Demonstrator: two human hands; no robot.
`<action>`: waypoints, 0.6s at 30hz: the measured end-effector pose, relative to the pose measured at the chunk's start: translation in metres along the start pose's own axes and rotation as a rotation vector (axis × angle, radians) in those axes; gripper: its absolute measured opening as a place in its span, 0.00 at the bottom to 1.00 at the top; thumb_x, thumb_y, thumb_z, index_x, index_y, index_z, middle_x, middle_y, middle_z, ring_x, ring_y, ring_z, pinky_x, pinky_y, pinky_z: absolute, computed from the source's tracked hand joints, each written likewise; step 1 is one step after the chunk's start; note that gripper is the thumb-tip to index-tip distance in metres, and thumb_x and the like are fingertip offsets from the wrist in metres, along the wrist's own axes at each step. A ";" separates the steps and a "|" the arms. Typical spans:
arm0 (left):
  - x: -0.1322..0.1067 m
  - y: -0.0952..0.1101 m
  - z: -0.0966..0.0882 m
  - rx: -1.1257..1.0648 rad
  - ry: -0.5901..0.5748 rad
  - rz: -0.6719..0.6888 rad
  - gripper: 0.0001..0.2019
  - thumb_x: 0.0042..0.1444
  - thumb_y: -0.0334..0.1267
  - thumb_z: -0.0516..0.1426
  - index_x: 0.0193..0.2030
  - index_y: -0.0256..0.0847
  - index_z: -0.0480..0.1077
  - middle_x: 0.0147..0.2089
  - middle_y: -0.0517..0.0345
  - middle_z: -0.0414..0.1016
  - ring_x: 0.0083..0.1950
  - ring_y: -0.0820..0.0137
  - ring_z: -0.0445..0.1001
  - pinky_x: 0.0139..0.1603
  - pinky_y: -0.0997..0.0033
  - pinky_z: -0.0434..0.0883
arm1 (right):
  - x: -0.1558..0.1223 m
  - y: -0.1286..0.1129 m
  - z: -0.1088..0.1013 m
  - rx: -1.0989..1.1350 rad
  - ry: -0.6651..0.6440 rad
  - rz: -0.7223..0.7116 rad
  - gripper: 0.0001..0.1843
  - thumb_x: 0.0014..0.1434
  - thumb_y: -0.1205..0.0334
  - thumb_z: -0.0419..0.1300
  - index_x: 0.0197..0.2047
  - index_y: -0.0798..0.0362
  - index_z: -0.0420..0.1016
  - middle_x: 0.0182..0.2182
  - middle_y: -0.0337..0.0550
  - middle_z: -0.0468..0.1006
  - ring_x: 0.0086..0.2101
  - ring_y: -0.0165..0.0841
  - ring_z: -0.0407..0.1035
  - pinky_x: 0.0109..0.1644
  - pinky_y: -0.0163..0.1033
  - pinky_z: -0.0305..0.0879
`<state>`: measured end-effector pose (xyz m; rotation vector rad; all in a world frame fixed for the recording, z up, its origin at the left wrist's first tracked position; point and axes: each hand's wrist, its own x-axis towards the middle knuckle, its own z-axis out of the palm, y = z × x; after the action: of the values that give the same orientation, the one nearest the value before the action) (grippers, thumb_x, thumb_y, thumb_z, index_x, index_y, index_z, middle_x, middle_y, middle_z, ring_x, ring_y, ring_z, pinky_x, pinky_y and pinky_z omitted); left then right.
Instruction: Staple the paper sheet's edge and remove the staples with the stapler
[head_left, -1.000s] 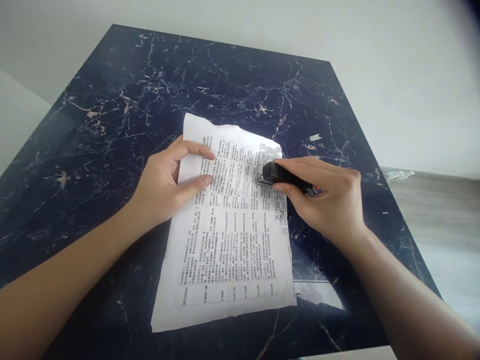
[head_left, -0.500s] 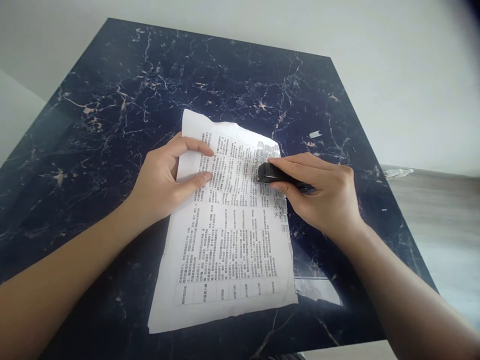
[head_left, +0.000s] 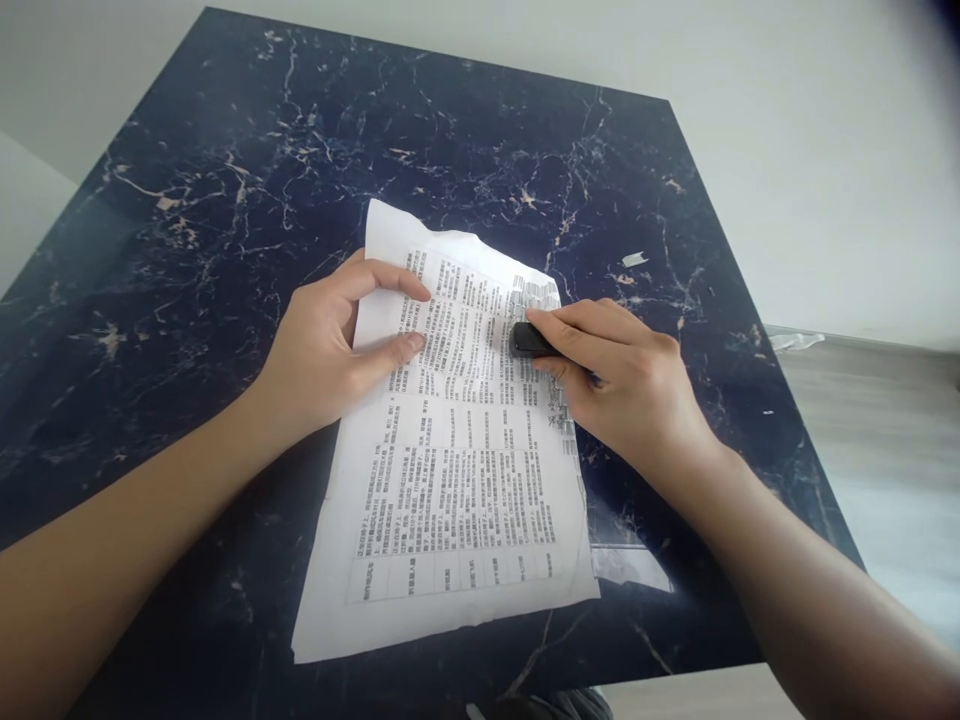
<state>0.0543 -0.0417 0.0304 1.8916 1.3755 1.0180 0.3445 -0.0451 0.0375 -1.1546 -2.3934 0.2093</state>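
A printed paper sheet (head_left: 457, 480), slightly wavy, lies at a tilt over the table; it may be more than one layer. My left hand (head_left: 337, 335) grips its left edge, thumb and index finger on the printed face, the other fingers hidden behind. In my right hand (head_left: 615, 375) is a small black stapler (head_left: 534, 340), its front end over the sheet's right edge. My thumb and fingers are closed around it, hiding its rear. Rows of short dark lines resembling staples (head_left: 534, 292) crowd that edge above and below the stapler.
The table (head_left: 465, 120) has a dark blue marble-patterned top. A small pale scrap (head_left: 634, 259) lies right of the sheet. Clear crumpled plastic (head_left: 796, 342) sits beyond the table's right edge, by the wall. Something dark (head_left: 562, 704) shows below the front edge.
The stapler and my right hand have shifted slightly left, further over the sheet, and the stapler has turned a little. My left hand keeps its grip. The view has moved slightly.
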 end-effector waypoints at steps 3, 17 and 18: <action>0.001 0.000 0.000 -0.009 -0.004 0.015 0.13 0.58 0.39 0.67 0.49 0.49 0.77 0.55 0.58 0.79 0.59 0.56 0.78 0.65 0.47 0.76 | 0.002 -0.005 0.003 -0.081 -0.044 -0.014 0.23 0.70 0.71 0.54 0.63 0.49 0.79 0.49 0.51 0.83 0.46 0.46 0.75 0.50 0.57 0.76; -0.001 -0.002 0.000 -0.063 -0.018 -0.004 0.14 0.58 0.36 0.66 0.51 0.45 0.76 0.57 0.51 0.79 0.58 0.54 0.79 0.58 0.48 0.77 | 0.000 -0.001 -0.003 0.117 0.132 0.121 0.16 0.67 0.67 0.57 0.56 0.48 0.78 0.46 0.47 0.81 0.46 0.43 0.76 0.50 0.51 0.74; -0.001 -0.002 0.000 -0.066 -0.020 -0.010 0.14 0.57 0.36 0.66 0.51 0.45 0.76 0.57 0.51 0.79 0.57 0.54 0.79 0.57 0.49 0.78 | 0.000 -0.001 -0.003 0.108 0.131 0.128 0.16 0.67 0.67 0.57 0.55 0.48 0.78 0.45 0.47 0.81 0.45 0.43 0.76 0.49 0.51 0.74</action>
<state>0.0527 -0.0416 0.0286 1.8405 1.3230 1.0242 0.3448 -0.0460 0.0405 -1.2325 -2.1703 0.2922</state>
